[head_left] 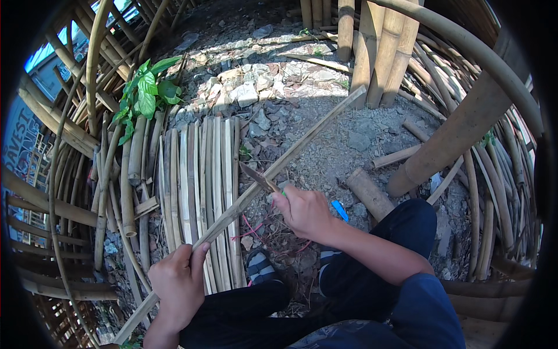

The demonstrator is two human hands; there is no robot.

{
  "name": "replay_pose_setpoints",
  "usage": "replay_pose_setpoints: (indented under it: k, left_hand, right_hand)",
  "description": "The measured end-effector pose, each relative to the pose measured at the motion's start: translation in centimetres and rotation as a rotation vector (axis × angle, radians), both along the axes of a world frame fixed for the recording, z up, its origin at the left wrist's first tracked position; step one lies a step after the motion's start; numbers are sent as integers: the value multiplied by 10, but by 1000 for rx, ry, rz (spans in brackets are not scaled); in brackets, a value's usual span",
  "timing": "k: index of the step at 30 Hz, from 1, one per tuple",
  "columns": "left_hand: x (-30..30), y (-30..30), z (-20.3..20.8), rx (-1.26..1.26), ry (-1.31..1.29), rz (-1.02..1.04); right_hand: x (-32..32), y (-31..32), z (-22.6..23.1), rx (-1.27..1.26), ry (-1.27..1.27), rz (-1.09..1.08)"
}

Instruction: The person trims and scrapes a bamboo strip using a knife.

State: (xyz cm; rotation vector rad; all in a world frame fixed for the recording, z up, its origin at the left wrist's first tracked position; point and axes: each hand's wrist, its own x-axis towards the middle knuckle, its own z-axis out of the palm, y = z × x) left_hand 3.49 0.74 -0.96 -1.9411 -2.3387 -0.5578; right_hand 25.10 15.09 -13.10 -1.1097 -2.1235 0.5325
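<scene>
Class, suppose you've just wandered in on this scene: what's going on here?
A person's left hand grips a long bamboo strip, held slantwise across the front of the body. The right hand holds a knife, its blade crossing the strip; whether it is biting in can't be told. A row of similar strips lies on the ground nearby.

from where i sit at the far end of the feed, i see lettering in one place only: a broad, flat, blue-toned panel (pixel 16 102) at the far left rim, behind the round tan bamboo poles (pixel 61 131). it carries large, dark, slanting capital letters (pixel 22 125), with more marks below them. the lens bends the lines, and the poles and the dark picture edge cut them short for me.
</scene>
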Motion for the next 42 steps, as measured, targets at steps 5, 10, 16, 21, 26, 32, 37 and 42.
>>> replay_pose_setpoints:
  k: [5, 10, 16, 21, 26, 32, 37, 42]
  left_hand:
    - [-3, 1, -2, -32, 37, 19]
    - [-6, 4, -6, -19, -26, -5]
    - [-7, -1, -4, -37, -12, 38]
    - [-9, -8, 0, -55, 44, 79]
    - [-7, -5, 2, -79, -15, 109]
    - [-4, -6, 2, -43, -64, 82]
    - [-3, -5, 3, -25, 4, 47]
    - [0, -2, 1, -18, 4, 16]
  right_hand:
    - [9, 7, -7, -29, -58, -49]
    - [-10, -18, 2, 53, -47, 67]
    - [13, 17, -13, -2, -130, -93]
    - [43, 57, -10, -183, -159, -337]
    - [13, 19, 5, -74, -132, -172]
    - [8, 2, 7, 153, -51, -91]
    - [5, -3, 4, 282, -37, -47]
    - [-10, -21, 7, 226, 52, 49]
